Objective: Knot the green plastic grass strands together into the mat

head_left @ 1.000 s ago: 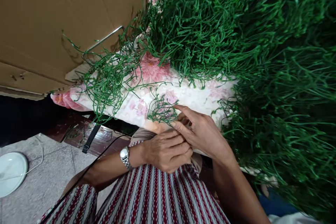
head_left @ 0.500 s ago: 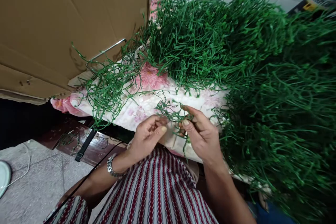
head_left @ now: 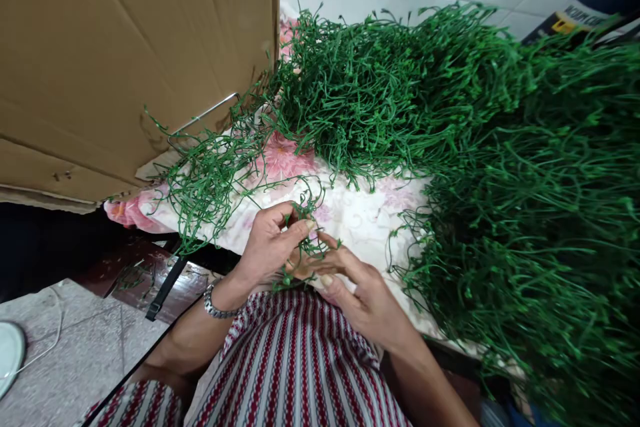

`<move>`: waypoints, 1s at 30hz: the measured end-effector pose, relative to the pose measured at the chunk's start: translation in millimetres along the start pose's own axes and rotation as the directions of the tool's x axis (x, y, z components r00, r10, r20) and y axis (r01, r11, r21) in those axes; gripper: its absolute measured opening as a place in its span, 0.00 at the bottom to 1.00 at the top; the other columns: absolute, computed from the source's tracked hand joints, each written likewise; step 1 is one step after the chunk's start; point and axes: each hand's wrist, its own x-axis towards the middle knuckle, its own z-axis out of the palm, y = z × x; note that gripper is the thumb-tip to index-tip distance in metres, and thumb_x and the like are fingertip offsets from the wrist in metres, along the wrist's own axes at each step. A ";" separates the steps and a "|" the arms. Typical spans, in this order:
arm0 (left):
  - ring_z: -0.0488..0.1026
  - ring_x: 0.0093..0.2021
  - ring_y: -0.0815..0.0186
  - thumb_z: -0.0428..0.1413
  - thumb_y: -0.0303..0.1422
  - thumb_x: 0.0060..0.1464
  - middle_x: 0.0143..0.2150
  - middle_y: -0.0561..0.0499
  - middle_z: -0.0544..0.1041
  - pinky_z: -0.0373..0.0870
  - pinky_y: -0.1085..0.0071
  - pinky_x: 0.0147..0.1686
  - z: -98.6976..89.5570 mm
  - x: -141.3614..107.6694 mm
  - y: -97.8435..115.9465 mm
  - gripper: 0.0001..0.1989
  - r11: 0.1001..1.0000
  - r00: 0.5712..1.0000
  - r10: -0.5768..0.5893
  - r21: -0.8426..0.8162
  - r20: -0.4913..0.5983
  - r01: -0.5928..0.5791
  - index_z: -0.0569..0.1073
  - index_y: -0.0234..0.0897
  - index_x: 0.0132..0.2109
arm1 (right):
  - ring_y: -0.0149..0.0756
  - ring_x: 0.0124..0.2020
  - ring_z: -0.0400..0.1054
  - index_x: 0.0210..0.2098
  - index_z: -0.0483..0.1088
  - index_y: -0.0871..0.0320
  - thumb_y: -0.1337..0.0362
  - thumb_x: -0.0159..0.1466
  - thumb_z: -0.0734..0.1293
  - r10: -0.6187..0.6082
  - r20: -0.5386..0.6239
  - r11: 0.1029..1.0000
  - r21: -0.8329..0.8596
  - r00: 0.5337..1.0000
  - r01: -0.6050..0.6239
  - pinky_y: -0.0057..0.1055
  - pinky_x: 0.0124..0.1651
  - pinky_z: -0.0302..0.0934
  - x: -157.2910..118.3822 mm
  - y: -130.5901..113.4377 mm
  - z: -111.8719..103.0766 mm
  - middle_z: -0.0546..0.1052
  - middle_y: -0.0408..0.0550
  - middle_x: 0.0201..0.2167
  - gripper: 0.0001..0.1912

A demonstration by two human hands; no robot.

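Between the thumb and fingers of my left hand [head_left: 273, 243] is a small tangled bunch of thin green flowering chive stems [head_left: 305, 210], some tipped with buds. My right hand [head_left: 357, 287] is just right of it, lower and nearer my lap. Its fingers stretch left under the stems and touch them, with the thumb apart from the forefinger. A loose heap of chive stems [head_left: 200, 180] lies to the left on the flowered cloth [head_left: 360, 220]. A far larger pile of chives [head_left: 400, 93] covers the back and right.
A tall cardboard box [head_left: 140, 47] stands at the left, with a bent metal rod [head_left: 205, 113] before it. A dark bottle-like container [head_left: 585, 7] leans at the back right by the tiled wall. A black strap [head_left: 165, 287] hangs below the cloth's edge.
The small chive bunch has gone from my right hand to my left, which was pinched beside it. My right hand has shifted left and down, its fingers loosened.
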 end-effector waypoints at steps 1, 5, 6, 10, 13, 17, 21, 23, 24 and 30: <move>0.58 0.22 0.75 0.56 0.32 0.48 0.20 0.57 0.62 0.55 0.78 0.22 -1.3 0.3 2.0 0.09 0.993 0.999 0.016 0.116 0.037 -0.021 0.66 0.33 0.25 | 0.31 0.41 0.70 0.58 0.55 0.57 0.65 0.62 0.60 -0.012 -0.057 0.994 -0.107 0.998 0.006 0.30 0.45 0.64 -3.7 0.0 -9.0 0.75 0.48 0.39 0.24; 0.61 0.27 0.72 0.52 0.30 0.50 0.24 0.55 0.65 0.58 0.75 0.28 7.8 -0.7 4.7 0.06 0.884 0.976 0.134 0.423 0.173 -0.197 0.66 0.34 0.26 | 0.30 0.33 0.69 0.50 0.65 0.56 0.68 0.60 0.63 -0.180 -0.369 0.922 -0.386 0.912 0.025 0.28 0.38 0.65 -7.7 -5.6 -37.4 0.74 0.45 0.33 0.18; 0.61 0.28 0.71 0.52 0.29 0.50 0.25 0.55 0.65 0.58 0.74 0.30 12.5 -1.4 4.4 0.06 0.851 0.965 0.163 0.466 0.207 -0.244 0.66 0.34 0.26 | 0.31 0.35 0.69 0.51 0.65 0.56 0.69 0.59 0.63 -0.242 -0.369 0.899 -0.434 0.897 0.064 0.29 0.40 0.65 -4.8 -7.7 -39.9 0.73 0.47 0.35 0.19; 0.63 0.30 0.70 0.51 0.25 0.50 0.27 0.53 0.65 0.60 0.73 0.31 27.4 -4.2 0.7 0.04 0.795 0.921 0.209 0.492 0.328 -0.355 0.66 0.34 0.28 | 0.36 0.47 0.65 0.48 0.67 0.58 0.69 0.60 0.62 -0.401 -0.178 0.788 -0.568 0.899 0.239 0.35 0.49 0.63 13.1 -6.8 -37.3 0.71 0.52 0.45 0.16; 0.65 0.32 0.69 0.51 0.26 0.50 0.29 0.52 0.67 0.62 0.73 0.32 28.7 -4.8 -4.4 0.02 0.820 0.908 0.224 0.436 0.355 -0.372 0.68 0.35 0.32 | 0.34 0.40 0.68 0.40 0.69 0.61 0.71 0.59 0.62 -0.433 -0.184 0.765 -0.593 0.882 0.252 0.31 0.44 0.65 17.2 4.2 -34.1 0.73 0.50 0.36 0.10; 0.67 0.37 0.68 0.53 0.26 0.49 0.38 0.49 0.68 0.65 0.72 0.37 25.9 -6.0 -11.0 0.11 0.836 0.919 0.293 0.395 0.265 -0.380 0.68 0.37 0.42 | 0.34 0.39 0.68 0.39 0.69 0.61 0.72 0.58 0.64 -0.456 -0.273 0.782 -0.577 0.847 0.235 0.31 0.42 0.65 10.1 16.1 -33.0 0.73 0.51 0.35 0.09; 0.66 0.41 0.66 0.55 0.28 0.48 0.40 0.48 0.68 0.64 0.69 0.42 23.0 -8.8 -13.9 0.13 0.802 0.904 0.392 0.420 0.170 -0.426 0.68 0.36 0.44 | 0.34 0.40 0.67 0.37 0.68 0.60 0.73 0.57 0.64 -0.445 -0.363 0.828 -0.514 0.819 0.222 0.32 0.42 0.63 5.4 18.5 -31.9 0.72 0.51 0.35 0.08; 0.67 0.38 0.67 0.53 0.27 0.50 0.35 0.50 0.70 0.64 0.71 0.39 20.4 -10.3 -14.5 0.07 0.829 0.915 0.348 0.389 0.204 -0.402 0.70 0.35 0.39 | 0.34 0.38 0.67 0.36 0.68 0.59 0.73 0.57 0.64 -0.415 -0.403 0.858 -0.471 0.815 0.204 0.32 0.40 0.63 4.7 18.8 -31.7 0.71 0.49 0.33 0.07; 0.67 0.36 0.68 0.52 0.27 0.52 0.33 0.50 0.70 0.63 0.72 0.37 19.0 -10.9 -14.7 0.04 0.852 0.923 0.312 0.363 0.227 -0.377 0.70 0.35 0.36 | 0.34 0.37 0.67 0.35 0.68 0.59 0.73 0.57 0.64 -0.401 -0.420 0.871 -0.451 0.814 0.196 0.32 0.39 0.63 4.4 19.1 -31.7 0.71 0.48 0.32 0.07; 0.67 0.32 0.68 0.51 0.30 0.53 0.30 0.50 0.71 0.62 0.74 0.32 18.5 -10.0 -7.1 0.05 0.908 0.937 0.246 0.279 0.248 -0.312 0.71 0.35 0.32 | 0.35 0.36 0.67 0.35 0.69 0.58 0.71 0.57 0.63 -0.406 -0.464 0.879 -0.433 0.788 0.197 0.33 0.38 0.62 5.1 22.0 -29.5 0.71 0.48 0.33 0.06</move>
